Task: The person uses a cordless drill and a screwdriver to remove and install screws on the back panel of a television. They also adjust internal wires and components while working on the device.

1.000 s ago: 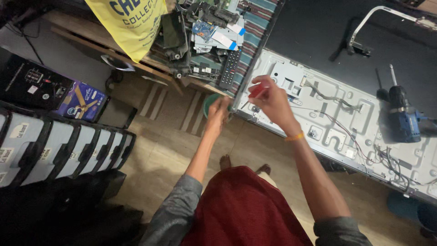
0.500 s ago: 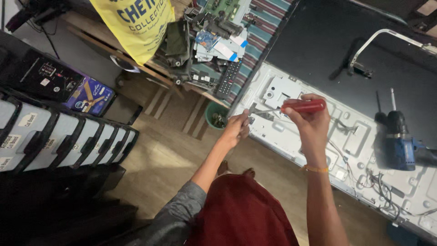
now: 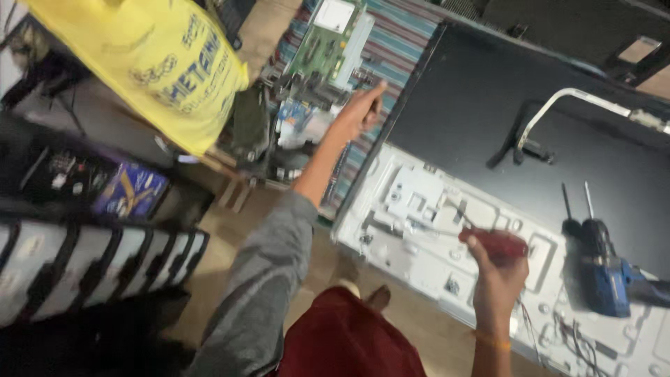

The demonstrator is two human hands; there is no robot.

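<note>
My right hand (image 3: pixel 497 271) grips a red-handled screwdriver (image 3: pixel 494 242) whose shaft points left over the white metal back panel (image 3: pixel 419 209) of a large flat screen lying face down. My left hand (image 3: pixel 357 110) is stretched far forward over a striped cloth (image 3: pixel 405 49), fingers loosely curled near a green circuit board (image 3: pixel 326 43) and some small parts; I cannot tell whether it holds anything. The grey sleeve (image 3: pixel 269 279) of that arm runs up the middle of the view.
A blue cordless drill (image 3: pixel 606 269) lies on the panel at the right, near loose wires (image 3: pixel 579 331). A yellow printed bag (image 3: pixel 164 66) hangs at upper left. Dark stacked equipment (image 3: pixel 84 258) fills the left side. The wooden floor (image 3: pixel 230 216) lies between.
My left hand has left the panel's edge and reached forward to the striped cloth and circuit boards. My right hand with the screwdriver has dropped lower over the panel. The view has moved closer.
</note>
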